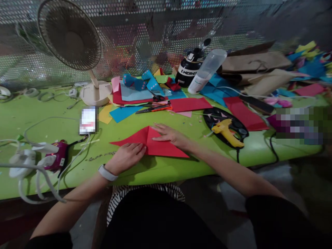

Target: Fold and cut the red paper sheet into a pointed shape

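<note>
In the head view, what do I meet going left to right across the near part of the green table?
Purple box → phone → left hand → right hand → yellow glue gun. Both hands rest on the folded red paper.

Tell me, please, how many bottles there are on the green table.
2: a black bottle near the perforated panel, and a translucent bottle just to its right, nearer the camera. Others may be hidden.
</note>
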`<state>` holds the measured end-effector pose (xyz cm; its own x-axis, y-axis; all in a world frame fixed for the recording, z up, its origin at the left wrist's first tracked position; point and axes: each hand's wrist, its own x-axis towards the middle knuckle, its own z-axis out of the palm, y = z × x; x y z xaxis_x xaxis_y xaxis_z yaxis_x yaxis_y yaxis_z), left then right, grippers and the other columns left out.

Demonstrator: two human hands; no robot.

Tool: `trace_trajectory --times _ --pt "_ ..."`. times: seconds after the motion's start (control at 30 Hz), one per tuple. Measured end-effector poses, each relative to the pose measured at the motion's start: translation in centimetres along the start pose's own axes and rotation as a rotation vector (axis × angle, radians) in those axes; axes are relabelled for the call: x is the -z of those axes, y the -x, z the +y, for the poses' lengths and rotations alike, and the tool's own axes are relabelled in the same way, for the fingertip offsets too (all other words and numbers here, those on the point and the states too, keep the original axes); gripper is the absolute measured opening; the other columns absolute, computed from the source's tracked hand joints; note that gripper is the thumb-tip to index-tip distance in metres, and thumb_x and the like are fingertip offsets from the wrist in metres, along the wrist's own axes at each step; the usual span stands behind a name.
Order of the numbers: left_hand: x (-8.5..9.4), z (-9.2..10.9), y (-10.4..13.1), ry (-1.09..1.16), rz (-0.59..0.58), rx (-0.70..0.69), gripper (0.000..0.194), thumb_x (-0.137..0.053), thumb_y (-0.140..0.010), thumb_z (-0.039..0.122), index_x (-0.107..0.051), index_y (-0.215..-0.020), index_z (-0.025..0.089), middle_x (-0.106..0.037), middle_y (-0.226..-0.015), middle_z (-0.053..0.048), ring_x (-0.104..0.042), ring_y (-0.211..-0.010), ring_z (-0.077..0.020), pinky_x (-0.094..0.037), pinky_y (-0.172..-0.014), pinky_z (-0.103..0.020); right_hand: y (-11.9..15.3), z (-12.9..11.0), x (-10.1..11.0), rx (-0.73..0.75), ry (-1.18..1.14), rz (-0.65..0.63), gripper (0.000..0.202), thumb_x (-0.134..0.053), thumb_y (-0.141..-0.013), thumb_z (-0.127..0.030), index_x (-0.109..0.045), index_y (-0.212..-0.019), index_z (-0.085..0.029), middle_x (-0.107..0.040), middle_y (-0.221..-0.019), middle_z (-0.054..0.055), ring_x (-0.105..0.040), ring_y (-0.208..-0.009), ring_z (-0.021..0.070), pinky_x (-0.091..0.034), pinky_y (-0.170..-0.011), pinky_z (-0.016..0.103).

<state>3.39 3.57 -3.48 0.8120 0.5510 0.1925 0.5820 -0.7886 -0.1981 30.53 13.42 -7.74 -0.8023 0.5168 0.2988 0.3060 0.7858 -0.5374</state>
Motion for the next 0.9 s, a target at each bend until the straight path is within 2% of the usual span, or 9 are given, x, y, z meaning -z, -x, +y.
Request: trace_trajectory --times 0.1,0.2,0.23,0.3,0.37,0.47,0.53,0.73,0.9 --pt "0.3 1.1 -0.6 -0.079 -0.102 0.044 0.024 -0.043 -0.095 0.010 -0.058 -0.114 0.008 -0.069 -0.096 -0.012 -0.066 -0.082 -0.0215 -0.052 -0.058 -0.030 0.1 -0.9 2.3 -0.110 0.121 0.151 0.049 -0.042 -0.087 -0.001 -0.070 -0.115 -0.030 -0.057 -0.138 0.001 -0.042 -0.137 0.0208 -0.033 -0.114 0.054" --pt "0.4 1.7 -1.6 -0.090 -0.168 0.067 0.021 -0.045 -0.094 0.010 -0.061 -0.108 0.009 -0.066 -0.086 -0.009 -0.063 -0.076 -0.0204 -0.047 -0.053 -0.028 0.6 -3.9 4.0 -0.151 0.234 0.307 0.044 -0.042 -0.091 -0.007 -0.067 -0.120 -0.027 -0.061 -0.134 0.004 -0.050 -0.130 0.0218 -0.036 -0.114 0.049" --pt "0.3 1.8 -1.8 -0.085 -0.181 0.079 0.021 -0.045 -0.094 0.010 -0.062 -0.106 0.009 -0.066 -0.085 -0.008 -0.062 -0.076 -0.0202 -0.047 -0.052 -0.028 0.7 -5.2 3.9 -0.112 0.265 0.299 0.040 -0.044 -0.091 -0.009 -0.067 -0.120 -0.024 -0.063 -0.131 0.006 -0.054 -0.127 0.0225 -0.039 -0.112 0.049" --pt "0.1 1.8 -2.2 -0.070 -0.185 0.106 0.019 -0.046 -0.094 0.011 -0.063 -0.101 0.010 -0.065 -0.084 -0.009 -0.061 -0.076 -0.0204 -0.046 -0.052 -0.028 0.9 -7.3 2.8 0.020 0.332 0.133 0.033 -0.052 -0.091 -0.019 -0.066 -0.121 -0.019 -0.063 -0.130 0.009 -0.056 -0.123 0.0246 -0.042 -0.109 0.048" --pt "-0.3 1.7 -2.1 -0.051 -0.153 0.118 0.018 -0.048 -0.094 0.014 -0.065 -0.097 0.011 -0.065 -0.087 -0.009 -0.061 -0.078 -0.0208 -0.048 -0.053 -0.029 1.1 -8.3 0.9 0.042 0.427 0.004 0.037 -0.058 -0.089 -0.026 -0.064 -0.124 -0.013 -0.057 -0.136 0.015 -0.055 -0.124 0.0290 -0.043 -0.107 0.051" --pt "-0.9 1.4 -1.4 -0.014 -0.057 0.127 0.019 -0.049 -0.095 0.018 -0.066 -0.101 0.013 -0.068 -0.092 -0.008 -0.062 -0.081 -0.0212 -0.051 -0.057 -0.030 1.5 -7.8 -1.8 0.003 0.509 -0.036 0.032 -0.053 -0.090 -0.013 -0.068 -0.118 -0.016 -0.064 -0.128 0.013 -0.062 -0.115 0.0255 -0.051 -0.100 0.045" --pt "-1.1 1.2 -0.6 0.057 0.001 0.147 0.022 -0.048 -0.096 0.022 -0.067 -0.106 0.016 -0.070 -0.095 -0.007 -0.063 -0.083 -0.0204 -0.053 -0.061 -0.030 1.9 -7.0 -2.6 -0.012 0.502 -0.011 0.031 -0.050 -0.092 -0.009 -0.070 -0.114 -0.017 -0.067 -0.123 0.011 -0.064 -0.113 0.0236 -0.053 -0.097 0.041" --pt "-1.5 0.7 0.9 0.534 0.138 0.395 0.023 -0.054 -0.094 0.034 -0.073 -0.102 0.023 -0.073 -0.103 -0.004 -0.066 -0.093 -0.0173 -0.056 -0.079 -0.031 1.9 -6.6 -2.3 -0.111 0.293 0.085 0.021 -0.054 -0.094 -0.026 -0.075 -0.100 -0.022 -0.070 -0.116 0.008 -0.063 -0.107 0.0221 -0.052 -0.093 0.040" --pt "-1.5 0.6 0.7 0.789 0.182 0.544 0.023 -0.060 -0.090 0.038 -0.074 -0.083 0.021 -0.072 -0.090 -0.005 -0.066 -0.085 -0.0174 -0.056 -0.076 -0.033 1.5 -6.8 -2.1 -0.254 0.081 0.100 0.017 -0.061 -0.091 -0.032 -0.075 -0.089 -0.023 -0.068 -0.092 0.006 -0.061 -0.088 0.0193 -0.049 -0.080 0.036"
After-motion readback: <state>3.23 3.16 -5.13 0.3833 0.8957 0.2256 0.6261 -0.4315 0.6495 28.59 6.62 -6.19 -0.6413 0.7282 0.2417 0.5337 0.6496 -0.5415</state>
